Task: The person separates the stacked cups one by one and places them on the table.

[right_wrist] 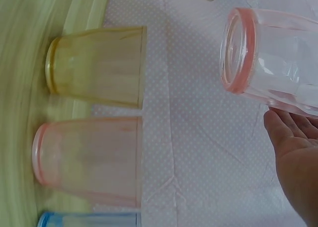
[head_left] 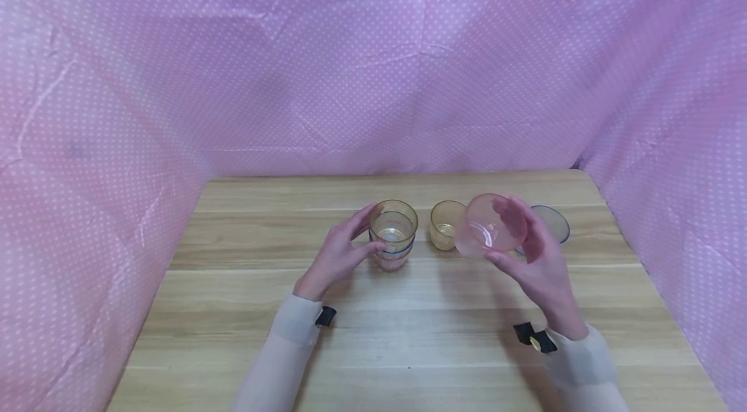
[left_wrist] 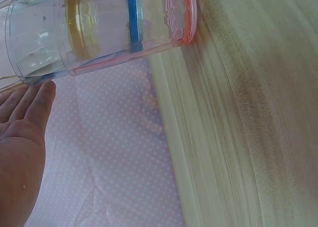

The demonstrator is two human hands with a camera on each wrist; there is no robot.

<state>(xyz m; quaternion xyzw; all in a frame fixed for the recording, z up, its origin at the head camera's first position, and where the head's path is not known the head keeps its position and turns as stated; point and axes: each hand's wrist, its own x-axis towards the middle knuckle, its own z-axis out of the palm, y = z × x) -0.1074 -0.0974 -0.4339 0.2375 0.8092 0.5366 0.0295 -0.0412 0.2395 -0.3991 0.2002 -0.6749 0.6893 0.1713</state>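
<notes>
My left hand (head_left: pixel 338 253) grips the upper part of a stack of clear tinted plastic cups (head_left: pixel 394 246), thumb in front and fingers behind. In the left wrist view the stacked cups (left_wrist: pixel 99 28) show yellow, blue and pink bases, pink lowest by the wood. Raised above the table, a pink cup (right_wrist: pixel 278 58) is held tilted in my right hand (head_left: pixel 543 269), its rim turned toward the head camera. A yellow cup (head_left: pixel 441 233) stands between the stack and this held cup.
Beside the yellow cup in the right wrist view stand another pink cup (right_wrist: pixel 89 162) and a blue cup (right_wrist: pixel 89 220). My right hand partly covers the blue one in the head view. A wooden table (head_left: pixel 408 347) bears everything, with pink dotted cloth (head_left: pixel 373 74) around it.
</notes>
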